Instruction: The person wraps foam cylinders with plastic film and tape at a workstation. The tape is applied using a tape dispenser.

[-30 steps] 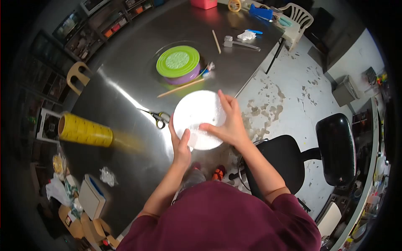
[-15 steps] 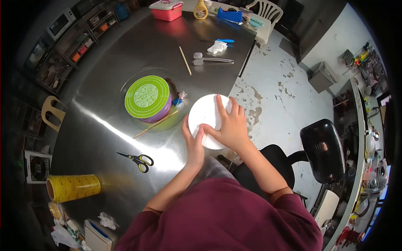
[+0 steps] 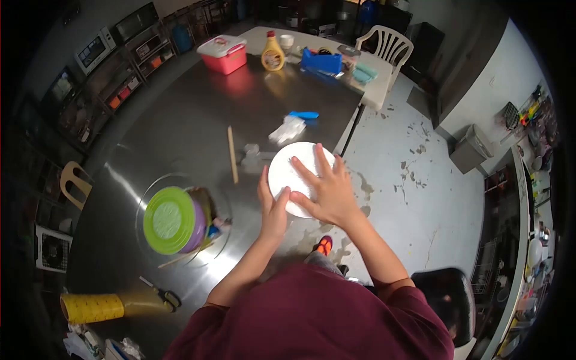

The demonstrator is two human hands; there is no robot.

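A white round disc point(image 3: 283, 171) is held between my two hands above the near right edge of the metal table. My left hand point(image 3: 274, 216) grips its left rim, with the thumb on the near side. Over its right part lies my right hand point(image 3: 330, 198), fingers spread on the top face and thumb at the near edge. Left of my hands stands a purple container with a green lid point(image 3: 168, 219), on a clear round base. Beyond the disc are a wooden stick point(image 3: 233, 155), a blurred clear plastic tool point(image 3: 253, 157) and a crumpled white tissue point(image 3: 287, 129).
Scissors point(image 3: 162, 295) and a yellow roll point(image 3: 93, 308) lie at the near left. A pink box point(image 3: 223, 57), a yellow bottle point(image 3: 273, 55) and a blue holder point(image 3: 321, 62) stand at the far end. A black chair point(image 3: 447, 300) is at my right.
My view has shifted, so the table things sit lower and further left, and the chair lower. My right fingers have spread wider across the disc; both hands still hold it.
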